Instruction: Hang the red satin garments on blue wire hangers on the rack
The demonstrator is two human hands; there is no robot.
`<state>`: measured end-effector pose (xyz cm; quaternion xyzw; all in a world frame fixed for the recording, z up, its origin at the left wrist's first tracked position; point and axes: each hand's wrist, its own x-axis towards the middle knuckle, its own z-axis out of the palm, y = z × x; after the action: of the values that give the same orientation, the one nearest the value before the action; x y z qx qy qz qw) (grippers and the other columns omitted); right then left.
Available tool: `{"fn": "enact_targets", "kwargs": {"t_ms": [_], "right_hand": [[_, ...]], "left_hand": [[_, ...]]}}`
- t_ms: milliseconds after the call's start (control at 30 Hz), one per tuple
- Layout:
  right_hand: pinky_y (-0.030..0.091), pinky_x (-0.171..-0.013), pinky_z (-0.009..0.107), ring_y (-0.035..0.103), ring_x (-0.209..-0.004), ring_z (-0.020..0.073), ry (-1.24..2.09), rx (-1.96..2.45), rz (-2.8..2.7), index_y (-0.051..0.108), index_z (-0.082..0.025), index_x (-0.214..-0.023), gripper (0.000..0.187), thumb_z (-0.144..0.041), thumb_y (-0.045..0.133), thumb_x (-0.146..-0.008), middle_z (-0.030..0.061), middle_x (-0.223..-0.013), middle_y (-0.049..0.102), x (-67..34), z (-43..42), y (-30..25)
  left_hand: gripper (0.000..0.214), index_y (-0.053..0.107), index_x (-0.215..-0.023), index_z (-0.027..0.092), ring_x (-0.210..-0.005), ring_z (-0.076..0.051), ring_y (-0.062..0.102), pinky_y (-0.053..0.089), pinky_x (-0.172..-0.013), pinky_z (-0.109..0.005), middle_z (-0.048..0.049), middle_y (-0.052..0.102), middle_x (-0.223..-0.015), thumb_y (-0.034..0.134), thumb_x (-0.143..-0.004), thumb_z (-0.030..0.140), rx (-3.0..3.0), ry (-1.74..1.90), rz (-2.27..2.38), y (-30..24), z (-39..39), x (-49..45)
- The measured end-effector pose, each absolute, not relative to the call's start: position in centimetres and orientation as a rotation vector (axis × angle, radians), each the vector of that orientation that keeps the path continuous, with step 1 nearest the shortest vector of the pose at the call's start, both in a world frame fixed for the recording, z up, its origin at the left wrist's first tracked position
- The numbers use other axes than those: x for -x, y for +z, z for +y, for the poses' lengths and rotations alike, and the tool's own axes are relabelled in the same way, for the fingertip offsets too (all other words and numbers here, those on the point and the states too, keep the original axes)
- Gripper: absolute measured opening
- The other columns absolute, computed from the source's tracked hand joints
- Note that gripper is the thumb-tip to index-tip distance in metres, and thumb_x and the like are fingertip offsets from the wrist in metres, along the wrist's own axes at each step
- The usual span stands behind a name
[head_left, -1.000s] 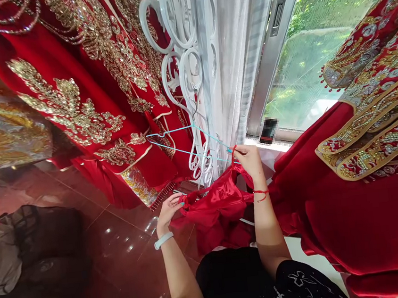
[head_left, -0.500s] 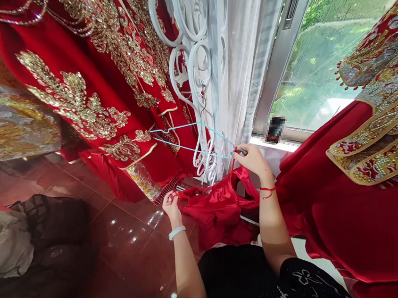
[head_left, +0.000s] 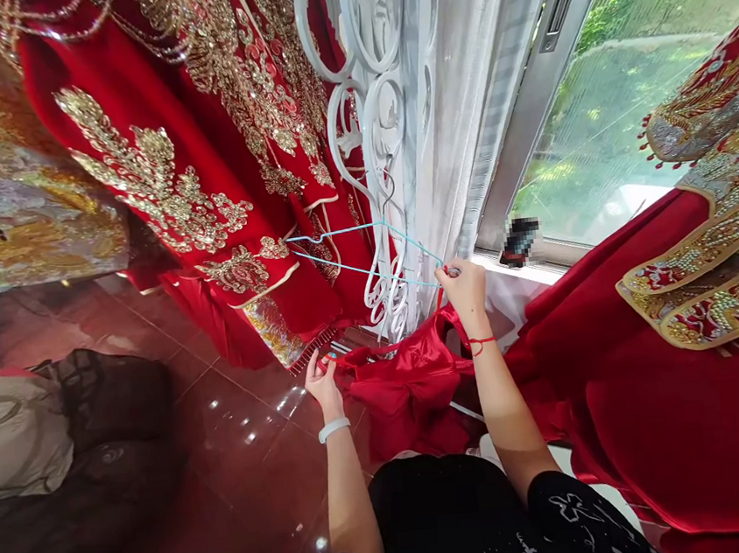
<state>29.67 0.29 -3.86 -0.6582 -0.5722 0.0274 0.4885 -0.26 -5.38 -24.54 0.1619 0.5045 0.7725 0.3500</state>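
A red satin dress (head_left: 410,373) hangs between my hands, with thin straps at its top. My left hand (head_left: 324,382) is closed on the dress's left strap, low and to the left. Higher up, my right hand (head_left: 464,284) pinches the other strap at the right end of a light blue wire hanger (head_left: 352,265). The hanger's metal hook points up in front of a white scrollwork stand, and its left end lies close to an embroidered red jacket. Whether the right strap is over the hanger's end is hidden by my fingers.
A red jacket (head_left: 203,197) with gold embroidery hangs to the left, and the white scrollwork stand (head_left: 384,125) rises ahead. At right are a window (head_left: 598,129) and more beaded red garments (head_left: 695,295). Dark and beige bags (head_left: 17,437) lie on the tiled floor (head_left: 231,467).
My view has shifted slightly, so most things sit a little farther right. Both hands keep hold of the straps, and the hanger stays in front of the stand.
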Motion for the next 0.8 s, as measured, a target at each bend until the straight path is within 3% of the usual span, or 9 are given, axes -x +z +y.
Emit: {"fn": "enact_targets", "kwargs": {"t_ms": [133, 300, 400, 600, 700, 800], "right_hand": [[0.035, -0.063, 0.030, 0.049, -0.062, 0.0183, -0.050, 1.595, -1.344, 0.061, -0.022, -0.065, 0.022, -0.034, 0.059, -0.084, 0.0025, -0.063, 0.057, -29.9, 0.9, -4.5], [0.041, -0.067, 0.032, 0.056, -0.070, 0.0215, -0.141, 1.505, -1.429, 0.074, -0.021, -0.098, 0.023, -0.024, 0.055, -0.085, 0.0061, -0.080, 0.068, -30.8, 1.9, -5.1], [0.040, -0.067, 0.032, 0.055, -0.079, 0.0233, -0.264, 1.451, -1.543, 0.076, -0.023, -0.092, 0.026, -0.018, 0.052, -0.086, 0.0060, -0.077, 0.065, -31.7, 2.1, -5.3], [0.035, -0.066, 0.033, 0.048, -0.076, 0.0218, -0.358, 1.408, -1.638, 0.075, -0.023, -0.078, 0.029, -0.016, 0.050, -0.091, 0.0038, -0.068, 0.051, -34.0, 2.3, -4.4], [0.035, -0.066, 0.033, 0.047, -0.076, 0.0214, -0.333, 1.351, -1.692, 0.075, -0.023, -0.075, 0.030, -0.016, 0.051, -0.091, 0.0032, -0.068, 0.049, -35.1, 2.7, -3.5], [0.035, -0.067, 0.033, 0.046, -0.075, 0.0210, -0.311, 1.305, -1.744, 0.074, -0.023, -0.072, 0.032, -0.013, 0.050, -0.090, 0.0030, -0.068, 0.048, -35.8, 3.2, -2.8]], "left_hand": [[0.052, 0.071, -0.106, 0.014, -0.076, -0.013, 0.064, 0.053, -0.077, -0.029, -0.0037, 0.070, -0.085, 0.085, -0.058, 0.027, -0.670, 1.774, 1.481, -24.0, -5.8, 1.4], [0.016, 0.071, -0.080, 0.019, -0.066, -0.017, 0.059, 0.049, -0.069, -0.029, 0.0006, 0.060, -0.065, 0.077, -0.068, 0.026, -0.931, 1.604, 1.843, -23.1, -7.1, 3.9], [0.009, 0.070, -0.076, 0.020, -0.065, -0.018, 0.061, 0.049, -0.069, -0.029, 0.0007, 0.058, -0.061, 0.075, -0.071, 0.025, -0.938, 1.615, 1.883, -22.3, -7.5, 4.6], [0.045, 0.070, -0.122, 0.013, -0.073, -0.020, 0.072, 0.058, -0.073, -0.032, -0.0069, 0.073, -0.077, 0.069, -0.085, 0.039, -0.858, 1.747, 1.621, -19.1, -6.6, 3.7], [0.065, 0.058, -0.143, 0.014, -0.077, -0.017, 0.074, 0.060, -0.078, -0.031, -0.0064, 0.076, -0.082, 0.073, -0.084, 0.035, -0.817, 1.853, 1.522, -16.9, -6.3, 3.3], [0.088, 0.034, -0.160, 0.019, -0.078, -0.016, 0.076, 0.062, -0.077, -0.029, -0.0058, 0.078, -0.087, 0.076, -0.083, 0.033, -0.801, 1.886, 1.415, -14.4, -6.1, 3.0]]}}
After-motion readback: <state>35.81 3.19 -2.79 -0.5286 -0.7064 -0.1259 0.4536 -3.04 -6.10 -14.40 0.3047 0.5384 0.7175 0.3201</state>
